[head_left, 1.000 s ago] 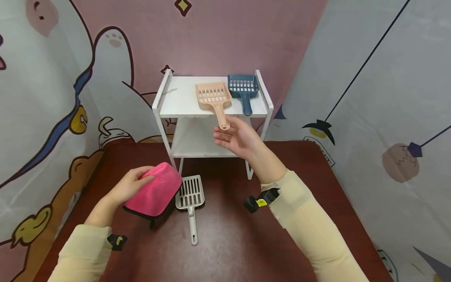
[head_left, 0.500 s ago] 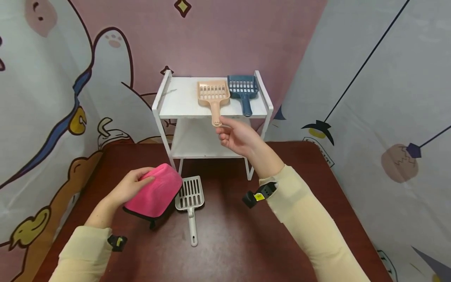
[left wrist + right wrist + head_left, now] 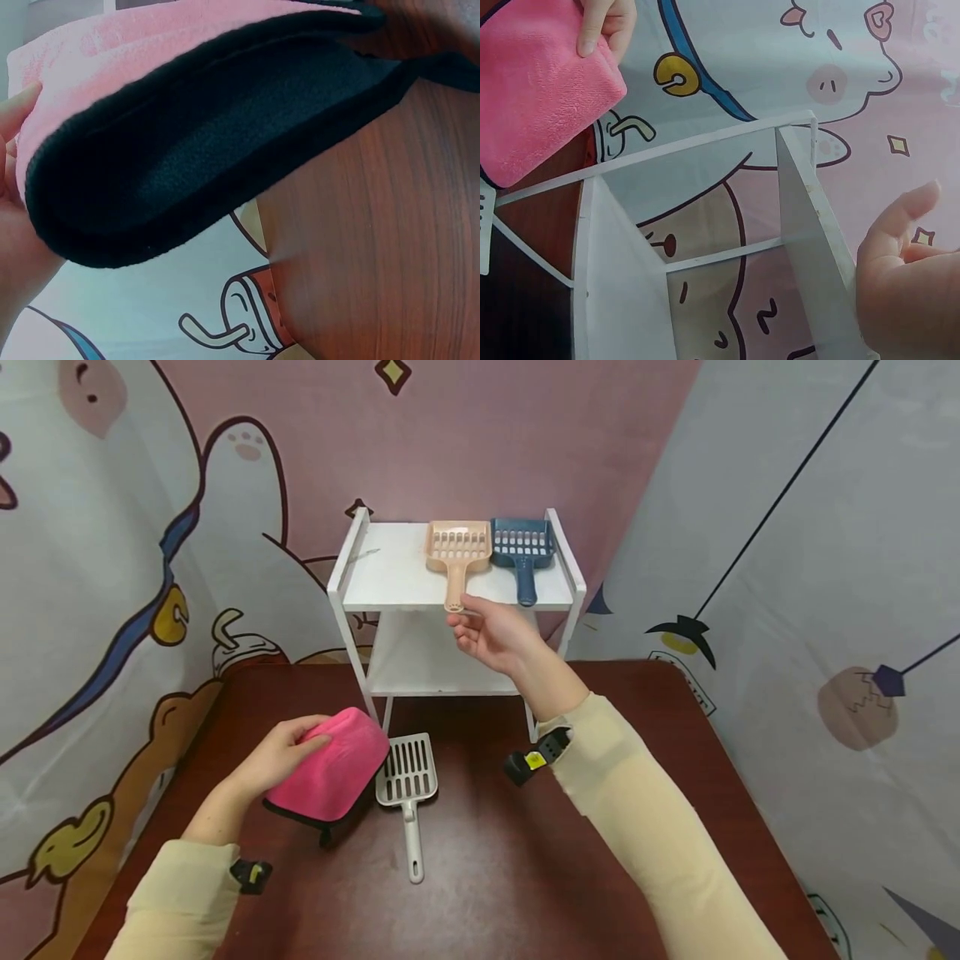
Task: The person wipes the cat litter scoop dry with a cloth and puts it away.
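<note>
In the head view, my left hand [image 3: 283, 753] grips a pink plush mitt [image 3: 333, 768] by its upper left side. The left wrist view shows the mitt's dark opening [image 3: 225, 150] with black trim and a strap at one end. My right hand [image 3: 501, 637] is at the shelf's front edge, thumb and curled fingers pinching the handle end of a peach litter scoop [image 3: 457, 564]. That scoop lies on the white shelf's top, its handle jutting past the front edge. Right beside it lies a dark blue litter scoop [image 3: 524, 562]. The right wrist view does not show the scoops.
The two-tier white shelf [image 3: 393, 583] stands at the back of a brown table [image 3: 517, 877]. A light grey litter scoop [image 3: 410, 827] lies on the table, its head close to the mitt. Cartoon-printed cloth [image 3: 600, 460] hangs behind and at both sides.
My right hand has moved the peach scoop back and straightened it beside the blue one; the fingers have curled in at its handle. The left hand and mitt have stayed put.
</note>
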`<action>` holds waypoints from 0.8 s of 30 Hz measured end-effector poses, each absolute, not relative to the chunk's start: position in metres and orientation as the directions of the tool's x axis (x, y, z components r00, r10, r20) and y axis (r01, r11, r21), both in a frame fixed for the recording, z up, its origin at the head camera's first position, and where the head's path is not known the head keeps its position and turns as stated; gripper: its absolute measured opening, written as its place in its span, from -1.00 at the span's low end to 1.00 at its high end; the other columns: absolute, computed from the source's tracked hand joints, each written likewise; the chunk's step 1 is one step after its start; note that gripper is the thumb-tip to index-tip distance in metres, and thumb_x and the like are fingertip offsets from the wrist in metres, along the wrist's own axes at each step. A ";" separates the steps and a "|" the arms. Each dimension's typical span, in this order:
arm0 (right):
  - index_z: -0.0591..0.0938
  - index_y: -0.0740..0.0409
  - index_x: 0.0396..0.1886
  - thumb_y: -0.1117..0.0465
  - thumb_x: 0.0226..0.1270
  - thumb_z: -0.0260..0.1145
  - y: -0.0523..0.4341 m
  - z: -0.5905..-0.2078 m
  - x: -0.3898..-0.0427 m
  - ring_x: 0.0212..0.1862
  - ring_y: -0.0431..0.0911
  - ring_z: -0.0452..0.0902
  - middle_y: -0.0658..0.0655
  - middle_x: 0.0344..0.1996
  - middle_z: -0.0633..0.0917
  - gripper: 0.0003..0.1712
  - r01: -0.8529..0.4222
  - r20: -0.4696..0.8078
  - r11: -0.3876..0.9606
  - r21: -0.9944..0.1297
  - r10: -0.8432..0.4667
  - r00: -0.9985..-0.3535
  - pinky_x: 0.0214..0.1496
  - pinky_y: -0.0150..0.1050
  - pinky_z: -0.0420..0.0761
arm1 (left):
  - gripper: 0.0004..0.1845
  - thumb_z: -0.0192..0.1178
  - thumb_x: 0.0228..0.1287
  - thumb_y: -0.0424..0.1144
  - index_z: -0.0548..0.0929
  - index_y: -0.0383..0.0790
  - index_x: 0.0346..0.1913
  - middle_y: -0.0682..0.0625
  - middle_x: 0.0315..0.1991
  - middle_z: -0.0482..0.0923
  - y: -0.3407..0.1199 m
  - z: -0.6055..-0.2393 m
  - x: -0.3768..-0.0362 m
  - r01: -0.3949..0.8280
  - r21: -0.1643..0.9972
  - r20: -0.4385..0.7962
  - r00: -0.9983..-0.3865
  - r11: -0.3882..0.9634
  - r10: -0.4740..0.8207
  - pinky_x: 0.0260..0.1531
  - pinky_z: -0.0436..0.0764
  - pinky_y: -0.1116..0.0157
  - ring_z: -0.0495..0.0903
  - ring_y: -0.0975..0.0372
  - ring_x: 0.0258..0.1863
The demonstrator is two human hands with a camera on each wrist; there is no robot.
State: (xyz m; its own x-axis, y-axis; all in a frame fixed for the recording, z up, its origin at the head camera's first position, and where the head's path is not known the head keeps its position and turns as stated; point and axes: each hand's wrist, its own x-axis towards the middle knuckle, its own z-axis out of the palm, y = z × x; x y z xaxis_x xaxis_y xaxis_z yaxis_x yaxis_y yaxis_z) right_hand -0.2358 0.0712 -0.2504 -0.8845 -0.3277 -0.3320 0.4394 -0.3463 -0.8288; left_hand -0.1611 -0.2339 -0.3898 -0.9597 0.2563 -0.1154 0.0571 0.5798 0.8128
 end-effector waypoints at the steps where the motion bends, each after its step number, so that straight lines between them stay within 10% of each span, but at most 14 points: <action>1: 0.35 0.14 -0.10 0.13 0.51 -0.08 0.071 -0.251 -0.235 -0.63 -0.24 0.41 0.05 -0.62 0.56 -0.82 0.442 -0.337 -0.348 -0.827 -0.323 -0.884 -0.54 -0.49 0.44 | -0.59 0.08 0.35 -0.17 0.45 -0.27 0.20 -0.22 -0.24 0.54 -0.234 -0.390 -0.161 0.056 0.813 -0.116 -0.960 0.579 0.257 -0.50 0.59 0.30 0.54 0.24 -0.51; 13: 0.56 0.15 -0.46 0.01 0.53 -0.17 0.074 -0.255 -0.229 -0.66 -0.24 0.39 0.00 -0.69 0.56 -0.49 0.451 -0.306 -0.233 -0.861 -0.471 -0.827 -0.57 -0.45 0.35 | -0.58 0.08 0.35 -0.17 0.45 -0.26 0.20 -0.22 -0.23 0.54 -0.235 -0.390 -0.160 0.055 0.820 -0.115 -0.959 0.569 0.260 -0.49 0.59 0.30 0.55 0.23 -0.49; 24: 0.45 0.17 -0.15 0.02 0.52 -0.15 0.083 -0.275 -0.227 -0.63 -0.25 0.37 -0.01 -0.64 0.54 -0.65 0.454 -0.322 -0.170 -0.875 -0.497 -0.806 -0.54 -0.45 0.36 | -0.57 0.08 0.36 -0.14 0.44 -0.25 0.21 -0.21 -0.27 0.56 -0.242 -0.386 -0.160 0.033 0.821 -0.129 -0.962 0.570 0.242 -0.52 0.60 0.27 0.56 0.22 -0.52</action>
